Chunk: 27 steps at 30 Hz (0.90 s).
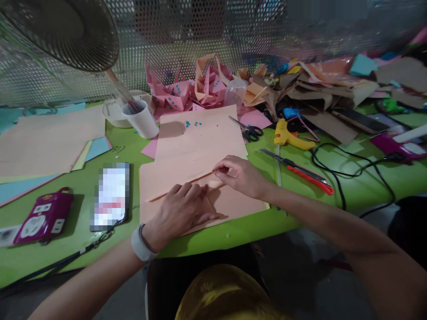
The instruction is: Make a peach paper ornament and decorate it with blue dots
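Note:
A folded piece of peach paper [213, 200] lies on larger peach sheets [253, 202] near the table's front edge. My right hand [238, 175] pinches the paper's raised far edge between thumb and fingertips. My left hand [182, 209], with a pale band on its wrist, rests over the paper's left part, fingers curled around its fold. The palm side of my left hand and the paper beneath it are hidden. Just beyond both hands, another peach sheet [200, 144] bears small blue bits.
Scissors [248, 130], a yellow glue gun [290, 135] and a red-handled utility knife [300, 172] lie to the right, with black cables. Left are a phone [111, 195], purple power strip [45, 215] and white cup [142, 120]. Pink folded pieces [173, 93] and a fan [66, 33] stand behind.

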### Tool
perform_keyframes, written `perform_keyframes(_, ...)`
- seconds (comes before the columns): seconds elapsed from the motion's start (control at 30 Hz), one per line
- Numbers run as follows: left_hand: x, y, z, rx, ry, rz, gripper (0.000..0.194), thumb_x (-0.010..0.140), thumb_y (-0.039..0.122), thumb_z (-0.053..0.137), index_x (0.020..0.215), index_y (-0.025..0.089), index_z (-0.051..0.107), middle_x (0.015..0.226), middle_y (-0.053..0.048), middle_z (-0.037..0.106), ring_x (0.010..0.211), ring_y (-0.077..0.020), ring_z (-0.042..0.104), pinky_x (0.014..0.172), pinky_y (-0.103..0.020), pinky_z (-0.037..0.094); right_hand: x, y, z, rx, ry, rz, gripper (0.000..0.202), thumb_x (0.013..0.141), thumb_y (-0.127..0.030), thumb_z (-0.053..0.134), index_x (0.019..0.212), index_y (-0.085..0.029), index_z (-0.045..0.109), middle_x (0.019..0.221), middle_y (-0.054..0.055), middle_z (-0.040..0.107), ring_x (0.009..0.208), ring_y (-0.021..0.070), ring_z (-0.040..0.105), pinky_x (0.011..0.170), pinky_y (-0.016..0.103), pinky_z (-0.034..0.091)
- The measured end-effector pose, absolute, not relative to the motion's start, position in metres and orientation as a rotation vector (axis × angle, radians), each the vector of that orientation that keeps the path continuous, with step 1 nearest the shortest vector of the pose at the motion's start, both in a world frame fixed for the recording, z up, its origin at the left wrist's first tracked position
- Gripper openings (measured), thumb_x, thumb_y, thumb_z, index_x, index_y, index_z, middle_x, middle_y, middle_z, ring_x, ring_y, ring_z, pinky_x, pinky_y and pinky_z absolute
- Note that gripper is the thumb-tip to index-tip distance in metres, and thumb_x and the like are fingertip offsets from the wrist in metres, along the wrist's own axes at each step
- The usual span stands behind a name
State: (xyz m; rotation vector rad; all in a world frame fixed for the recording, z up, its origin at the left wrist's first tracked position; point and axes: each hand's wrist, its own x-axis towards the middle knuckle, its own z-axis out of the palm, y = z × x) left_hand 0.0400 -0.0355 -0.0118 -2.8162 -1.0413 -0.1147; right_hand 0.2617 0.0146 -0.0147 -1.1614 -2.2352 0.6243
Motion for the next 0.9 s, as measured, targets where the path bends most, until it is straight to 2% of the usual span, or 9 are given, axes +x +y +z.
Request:
perform_keyframes(0.07,0.041,-0.035,-0.01,-2.828,-1.027,-0.077,0.064,0.094,0.063,0.036,0.12,0.009,0.06,0.098,-0.012,0.061,0.086,-0.0256,0.056,0.072,-0.038,0.045,0.265,0.008,-0.008,-1.071,-2.408,0.486,0.027,0.096,-0.03,0.05,0.112,-0.015,0.066,0.11,0.011,0.069,0.102,0.0223,0.062,0.091,0.039,0.047)
perform_keyframes(0.2,0.043,-0.035,-0.008,-2.828,-1.017,-0.056,0.069,0.094,0.065,0.027,0.115,0.009,0.062,0.096,-0.013,0.061,0.084,-0.0256,0.056,0.069,-0.039,0.044,0.266,-0.012,-0.01,-0.916,-2.789,0.139,0.057,0.097,-0.052,0.042,0.132,-0.009,0.056,0.143,0.019,0.05,0.13,0.0335,0.047,0.111,0.059,0.027)
perform_keyframes(0.33,0.045,-0.035,-0.008,-2.834,-1.007,-0.024,0.07,0.094,0.066,0.023,0.106,0.011,0.065,0.092,-0.012,0.061,0.08,-0.0252,0.055,0.068,-0.039,0.043,0.269,-0.02,-0.024,-0.888,-2.902,0.009,0.067,0.097,-0.06,0.032,0.134,-0.009,0.054,0.147,0.018,0.045,0.139,0.0329,0.038,0.114,0.061,0.021)
perform_keyframes(0.47,0.045,-0.034,-0.007,-2.855,-1.028,-0.01,0.076,0.093,0.068,0.02,0.116,0.009,0.062,0.097,-0.013,0.063,0.082,-0.0247,0.056,0.07,-0.039,0.045,0.28,-0.019,-0.03,-0.877,-2.885,-0.09,0.073,0.096,-0.064,0.026,0.137,-0.01,0.051,0.149,0.018,0.043,0.142,0.0321,0.032,0.114,0.059,0.023)
perform_keyframes(0.6,0.045,-0.034,-0.008,-2.865,-1.049,-0.037,0.079,0.092,0.07,0.02,0.12,0.007,0.059,0.102,-0.014,0.063,0.086,-0.0251,0.057,0.072,-0.038,0.045,0.294,-0.022,-0.028,-0.929,-2.87,-0.131,0.074,0.094,-0.066,0.031,0.137,-0.011,0.052,0.147,0.019,0.045,0.142,0.0335,0.033,0.115,0.058,0.024)
perform_keyframes(0.7,0.045,-0.035,-0.009,-2.859,-1.088,-0.059,0.078,0.089,0.073,0.024,0.117,0.01,0.061,0.101,-0.013,0.063,0.087,-0.0248,0.058,0.072,-0.037,0.045,0.302,-0.025,-0.021,-0.962,-2.859,-0.132,0.065,0.096,-0.059,0.036,0.133,-0.01,0.056,0.145,0.019,0.048,0.14,0.0341,0.036,0.114,0.058,0.024)
perform_keyframes(0.77,0.044,-0.036,-0.009,-2.859,-1.083,-0.072,0.079,0.088,0.074,0.026,0.118,0.01,0.06,0.099,-0.012,0.063,0.085,-0.0245,0.058,0.072,-0.037,0.046,0.303,-0.023,-0.011,-1.021,-2.803,-0.078,0.055,0.097,-0.053,0.04,0.124,-0.011,0.062,0.141,0.019,0.053,0.135,0.0335,0.042,0.111,0.055,0.03)
perform_keyframes(0.83,0.045,-0.036,-0.009,-2.866,-1.067,-0.084,0.079,0.088,0.074,0.028,0.121,0.009,0.058,0.101,-0.013,0.063,0.086,-0.0245,0.058,0.073,-0.037,0.046,0.3,-0.017,0.0,-1.179,-2.679,0.06,0.044,0.098,-0.046,0.043,0.108,-0.013,0.068,0.125,0.018,0.064,0.12,0.0304,0.055,0.101,0.048,0.041)
perform_keyframes(0.9,0.045,-0.037,-0.008,-2.861,-1.065,-0.089,0.079,0.088,0.073,0.029,0.123,0.008,0.056,0.103,-0.013,0.063,0.089,-0.025,0.058,0.075,-0.038,0.046,0.291,-0.007,0.01,-1.398,-2.543,0.354,0.04,0.097,-0.044,0.044,0.088,-0.014,0.069,0.095,0.013,0.072,0.091,0.0236,0.066,0.081,0.037,0.049)
